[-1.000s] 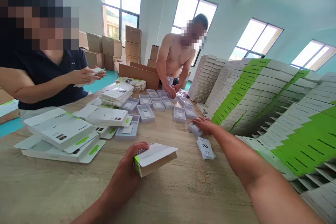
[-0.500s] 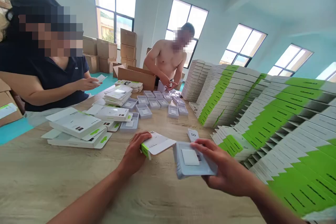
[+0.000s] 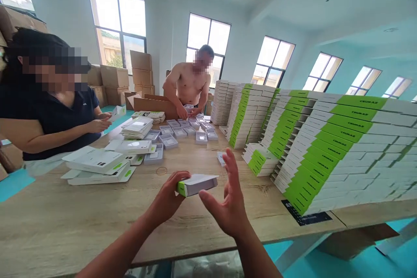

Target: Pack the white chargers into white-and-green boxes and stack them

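Observation:
My left hand (image 3: 169, 197) grips a flat white box with a green end (image 3: 197, 185) over the wooden table (image 3: 81, 208). My right hand (image 3: 230, 197) is raised just right of that box, fingers spread and holding nothing. The nearest item beyond it is a small pale card or tray (image 3: 221, 158) lying on the table. Several open grey trays with white inserts (image 3: 168, 141) sit further along the tabletop. A loose white box pile (image 3: 94, 160) lies to the left.
Tall stacks of white boxes with green spines (image 3: 319, 147) line the table's right side. A co-worker in a dark shirt (image 3: 55, 126) sits left, handling a card; a shirtless co-worker (image 3: 189, 84) reaches into the trays. Cardboard cartons (image 3: 114, 80) stand behind.
My right hand no longer holds the grey tray and has opened and lifted. The left hand still has the white box. The view has tilted up, showing more of the room and the table's front edge.

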Action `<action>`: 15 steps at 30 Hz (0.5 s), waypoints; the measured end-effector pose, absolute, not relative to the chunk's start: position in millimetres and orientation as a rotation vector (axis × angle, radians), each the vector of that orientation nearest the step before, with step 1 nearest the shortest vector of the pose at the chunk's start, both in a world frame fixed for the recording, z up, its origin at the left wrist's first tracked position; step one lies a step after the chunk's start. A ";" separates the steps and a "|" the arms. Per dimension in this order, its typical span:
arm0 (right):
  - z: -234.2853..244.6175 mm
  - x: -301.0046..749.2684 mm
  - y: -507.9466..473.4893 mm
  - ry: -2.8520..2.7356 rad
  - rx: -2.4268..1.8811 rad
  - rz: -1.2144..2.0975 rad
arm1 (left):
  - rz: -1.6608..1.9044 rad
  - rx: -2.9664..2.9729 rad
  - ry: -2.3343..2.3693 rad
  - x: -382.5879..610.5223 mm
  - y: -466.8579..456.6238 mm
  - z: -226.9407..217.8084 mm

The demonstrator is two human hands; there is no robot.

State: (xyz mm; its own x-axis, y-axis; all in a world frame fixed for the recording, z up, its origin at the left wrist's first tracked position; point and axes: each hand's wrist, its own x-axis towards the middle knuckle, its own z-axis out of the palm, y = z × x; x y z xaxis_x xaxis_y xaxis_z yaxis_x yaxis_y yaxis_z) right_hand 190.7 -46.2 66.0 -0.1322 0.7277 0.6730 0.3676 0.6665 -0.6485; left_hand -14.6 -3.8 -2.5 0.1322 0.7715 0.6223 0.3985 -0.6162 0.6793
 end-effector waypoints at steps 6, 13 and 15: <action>21.8 223.4 -66.5 -1.699 -0.705 1.000 | 1.307 1.289 0.843 11.0 -81.0 -7.8; -18.3 236.4 -73.0 -1.884 -0.707 0.814 | 1.475 1.538 1.056 -5.7 -104.2 -29.3; -14.6 241.8 -71.1 -2.009 -0.704 0.677 | 1.389 1.776 1.084 -16.1 -104.2 -24.0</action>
State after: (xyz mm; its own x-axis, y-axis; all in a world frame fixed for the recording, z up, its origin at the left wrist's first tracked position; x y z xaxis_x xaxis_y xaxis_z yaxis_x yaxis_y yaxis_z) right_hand 241.8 -71.1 -14.6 -0.4552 0.6966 0.5546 0.2189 0.6913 -0.6886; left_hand -16.1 -104.2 -24.0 0.1056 0.8860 0.4516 0.2227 -0.4636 0.8576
